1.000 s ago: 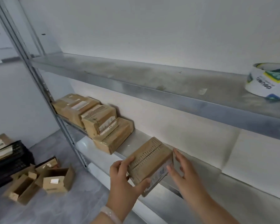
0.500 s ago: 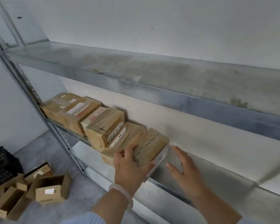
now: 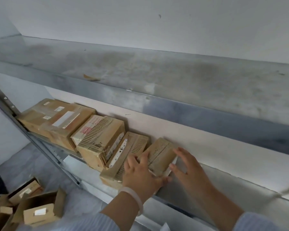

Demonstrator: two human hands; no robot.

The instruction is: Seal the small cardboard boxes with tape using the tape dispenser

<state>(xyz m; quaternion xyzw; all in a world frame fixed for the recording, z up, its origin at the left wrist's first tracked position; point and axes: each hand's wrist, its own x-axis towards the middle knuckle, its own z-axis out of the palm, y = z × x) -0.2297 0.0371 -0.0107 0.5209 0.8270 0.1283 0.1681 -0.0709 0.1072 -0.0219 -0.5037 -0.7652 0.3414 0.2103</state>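
Seemingly, in the head view, a small cardboard box [image 3: 160,155] was being set down at the lower middle of the frame, at the right end of a row of boxes on the lower shelf [image 3: 207,195]. It was gripped by the left hand [image 3: 140,175], whose fingers [image 3: 133,161] were curled over its top left edge, with the thumb tucked at its near end. The right hand [image 3: 188,167] was laid against the box's right side, its fingers [image 3: 180,151] spread and nearly straight, nothing being enclosed by them. The box was seen lying askew, its left edge touching the neighbouring box [image 3: 123,155], which was itself leaned against a taller box [image 3: 98,140].

Several faults were judged possible. Were the grip released while the box lay askew, it could slide toward the shelf's front lip and be dropped to the floor [image 3: 40,164]. Were it pushed too firmly toward the left of the frame, the leaning neighbour could be tipped or the whole row shunted. Whether the box was fully seated on the shelf could not be told, its underside being hidden by the hands. No tape dispenser was seen in this view, and open boxes [image 3: 38,212] lay on the floor at the lower left, so their sealing could be held up while the dispenser was sought.
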